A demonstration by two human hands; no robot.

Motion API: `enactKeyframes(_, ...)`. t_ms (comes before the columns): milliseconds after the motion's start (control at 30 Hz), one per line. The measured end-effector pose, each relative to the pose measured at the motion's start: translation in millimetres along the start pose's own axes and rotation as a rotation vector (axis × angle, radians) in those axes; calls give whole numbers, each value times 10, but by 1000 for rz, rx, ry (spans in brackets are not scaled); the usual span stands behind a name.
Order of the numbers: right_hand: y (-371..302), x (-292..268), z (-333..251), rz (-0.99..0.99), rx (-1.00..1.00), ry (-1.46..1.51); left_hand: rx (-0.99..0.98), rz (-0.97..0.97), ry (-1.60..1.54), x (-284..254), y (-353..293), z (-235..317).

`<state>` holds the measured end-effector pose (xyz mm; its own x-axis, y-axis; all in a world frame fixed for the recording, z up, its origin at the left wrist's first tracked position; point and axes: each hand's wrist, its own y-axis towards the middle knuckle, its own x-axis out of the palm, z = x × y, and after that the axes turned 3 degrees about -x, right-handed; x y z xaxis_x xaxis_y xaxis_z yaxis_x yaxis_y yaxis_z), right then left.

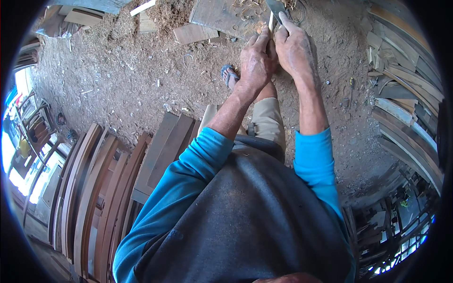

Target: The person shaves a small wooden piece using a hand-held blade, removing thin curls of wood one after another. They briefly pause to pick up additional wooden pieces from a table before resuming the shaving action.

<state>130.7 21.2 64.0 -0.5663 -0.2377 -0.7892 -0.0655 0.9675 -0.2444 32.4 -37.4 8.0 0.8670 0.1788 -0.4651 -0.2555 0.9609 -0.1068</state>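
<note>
My right hand [296, 51] is closed around a knife whose handle it hides. The broad grey blade [275, 6] sticks out beyond the fingers at the top edge, and my index finger stretches along it. Just left of it, my left hand [257, 62] grips a thin, pale strip of wood [271, 20], its upper end close beside the blade. Most of the strip is hidden by my fingers. Both hands are close together over the near edge of a worn wooden board [212, 14], where curly wood shavings [245, 10] lie.
Sawdust and chips cover the dirt floor [132, 70]. Long planks [94, 188] lean at the lower left, next to a dark wooden panel [163, 146]. Stacked boards [406, 99] line the right side. A sandalled foot [230, 75] shows below the board, left of my hands.
</note>
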Motion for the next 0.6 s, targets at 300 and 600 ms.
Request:
enactKeyframes(300, -571, 10, 11, 4, -83, 56, -123, -24, -66, -25, -45, -4)
enactKeyframes(600, -342, 5, -80, -101, -2, -35, -4, -20, -65, -31, -54, -27)
